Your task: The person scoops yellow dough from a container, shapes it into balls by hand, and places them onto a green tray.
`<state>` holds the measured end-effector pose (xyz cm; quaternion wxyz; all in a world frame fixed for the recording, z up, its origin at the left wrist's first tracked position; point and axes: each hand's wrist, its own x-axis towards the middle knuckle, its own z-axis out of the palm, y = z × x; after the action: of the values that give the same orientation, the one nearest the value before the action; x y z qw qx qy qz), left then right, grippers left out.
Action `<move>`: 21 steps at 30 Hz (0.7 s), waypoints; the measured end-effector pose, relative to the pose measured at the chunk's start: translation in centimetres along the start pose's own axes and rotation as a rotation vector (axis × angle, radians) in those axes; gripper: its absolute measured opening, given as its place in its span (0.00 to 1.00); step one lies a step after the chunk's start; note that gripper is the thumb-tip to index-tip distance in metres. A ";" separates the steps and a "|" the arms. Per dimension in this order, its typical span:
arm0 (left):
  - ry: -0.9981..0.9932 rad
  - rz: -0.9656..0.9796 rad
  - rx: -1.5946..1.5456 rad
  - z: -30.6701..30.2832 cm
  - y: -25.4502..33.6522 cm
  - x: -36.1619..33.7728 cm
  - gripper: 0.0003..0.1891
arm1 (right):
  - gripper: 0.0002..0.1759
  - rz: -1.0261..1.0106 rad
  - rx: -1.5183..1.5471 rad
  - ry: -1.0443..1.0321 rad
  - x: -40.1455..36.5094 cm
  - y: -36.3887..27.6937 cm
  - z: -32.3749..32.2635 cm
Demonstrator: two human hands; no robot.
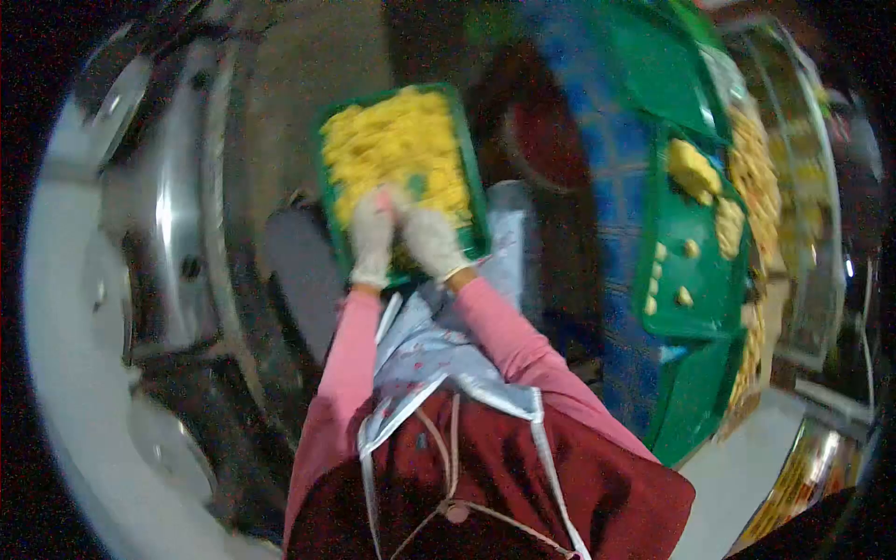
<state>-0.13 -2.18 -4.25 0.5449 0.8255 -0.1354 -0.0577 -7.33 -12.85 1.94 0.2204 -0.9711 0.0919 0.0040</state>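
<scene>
A green tray [476, 201] full of yellow, lumpy food [397, 131] lies in front of my body, over my lap. Both my hands wear whitish gloves and are close together at the near part of the tray. My left hand [373, 233] is on the left, over the yellow food. Beside it, my right hand [429, 238] comes in from the right. The fingers of both hands meet near the middle and are blurred, so what lies between them cannot be made out. A small green patch shows just beyond the fingertips.
At the right, a green tray [695, 294] holds yellow dough-like lumps [693, 173] and several small pieces. More green trays [653, 56] stand around it, by a blue checked surface [621, 233]. Shiny metal equipment [173, 205] runs along the left. A dark red round container [551, 140] is beyond.
</scene>
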 end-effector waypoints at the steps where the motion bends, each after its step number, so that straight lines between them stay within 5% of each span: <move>1: -0.048 -0.086 -0.126 0.5 -0.9 -0.1 0.14 | 0.16 -0.005 -0.022 -0.017 -0.7 0.7 1.0; 2: -0.188 -0.122 -0.426 -0.1 -1.6 -0.1 0.13 | 0.16 -0.038 0.059 0.121 -1.1 1.0 1.4; 3: -0.211 -0.154 -0.376 -0.6 -0.5 -0.3 0.15 | 0.15 -0.080 0.130 0.267 -1.3 1.6 1.4; 5: -0.260 -0.214 -0.276 -1.5 2.0 -0.6 0.27 | 0.17 0.022 -0.003 0.024 -2.2 1.6 -1.2; 9: -0.259 -0.337 -0.570 -1.6 -0.1 0.1 0.30 | 0.20 0.083 0.220 -0.007 -4.7 1.9 -7.1; 12: -0.233 -0.408 -0.534 -1.1 -1.1 0.4 0.29 | 0.22 -0.028 0.579 0.058 -6.3 4.0 -7.9; 17: -0.173 -0.381 -0.536 -0.8 -0.5 0.7 0.22 | 0.22 -0.067 0.184 -0.149 -9.4 2.2 -16.1; 21: -0.081 -0.476 -0.517 0.3 -1.2 1.7 0.18 | 0.24 -0.070 0.478 -0.027 -14.7 -1.8 -24.0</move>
<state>1.58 -2.54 -5.36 0.7015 0.6656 0.0584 -0.2480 -22.24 -18.97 25.10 0.4450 -0.8939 0.0533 -0.0124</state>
